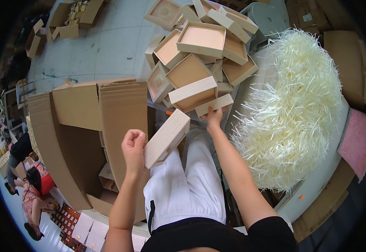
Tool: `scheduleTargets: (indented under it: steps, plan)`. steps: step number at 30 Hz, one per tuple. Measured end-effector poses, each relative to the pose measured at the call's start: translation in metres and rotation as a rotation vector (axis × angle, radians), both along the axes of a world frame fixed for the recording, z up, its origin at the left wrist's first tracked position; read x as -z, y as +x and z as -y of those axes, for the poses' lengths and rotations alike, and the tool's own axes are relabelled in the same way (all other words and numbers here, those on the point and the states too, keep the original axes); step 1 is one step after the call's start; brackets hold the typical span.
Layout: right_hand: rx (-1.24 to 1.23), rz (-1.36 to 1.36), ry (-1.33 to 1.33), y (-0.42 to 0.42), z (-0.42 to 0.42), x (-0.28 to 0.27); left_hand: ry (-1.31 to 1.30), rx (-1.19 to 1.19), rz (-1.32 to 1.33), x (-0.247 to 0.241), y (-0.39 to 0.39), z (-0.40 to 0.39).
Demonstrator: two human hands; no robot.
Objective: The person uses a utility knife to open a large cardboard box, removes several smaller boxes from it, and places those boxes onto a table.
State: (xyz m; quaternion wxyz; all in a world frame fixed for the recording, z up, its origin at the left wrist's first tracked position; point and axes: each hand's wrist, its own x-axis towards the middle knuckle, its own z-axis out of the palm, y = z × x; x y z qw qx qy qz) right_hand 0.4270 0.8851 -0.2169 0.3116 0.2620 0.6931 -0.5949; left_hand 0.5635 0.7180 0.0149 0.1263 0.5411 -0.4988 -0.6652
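Note:
My left hand (134, 150) has its fingers curled, beside a pale box sleeve (167, 139) that stands tilted over my lap; whether the hand's hidden side grips the sleeve, I cannot tell. With my right hand (213, 119) I hold the front of a pale drawer (215, 104) that has a small brass-coloured knob. It lies at the near edge of a heap of similar drawers. Just beyond it is another drawer (194, 91), tilted with its side up. An open drawer (201, 36) rests higher on the heap.
To the left stands a large open cardboard carton (123, 126) with a few pale boxes inside. A big mound of cream shredded paper (296, 126) lies to the right, with a pink sheet (356, 138) past it. People sit or crouch at the far left near patterned boxes (65, 220).

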Motion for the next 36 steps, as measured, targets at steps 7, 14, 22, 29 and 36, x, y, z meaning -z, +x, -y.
scheduleTargets:
  steps: [7, 14, 22, 29, 36]
  plan:
    - [0.082, -0.002, -0.167, 0.015, -0.013, -0.002, 0.060, -0.201, -0.013, 0.058, -0.014, -0.012]
    - [0.102, 0.013, -0.096, 0.019, -0.008, 0.004, 0.034, -0.384, -0.023, 0.095, -0.042, 0.013]
    - [0.064, 0.150, -0.075, 0.011, -0.027, -0.016, 0.243, -0.437, -0.062, 0.072, -0.031, 0.030]
    - [0.066, 0.063, -0.088, 0.007, -0.044, -0.022, 0.441, -0.399, -0.289, 0.049, -0.080, 0.045]
    - [0.100, 0.150, -0.332, 0.015, -0.019, -0.012, 0.662, -0.582, -0.330, 0.143, -0.123, 0.030]
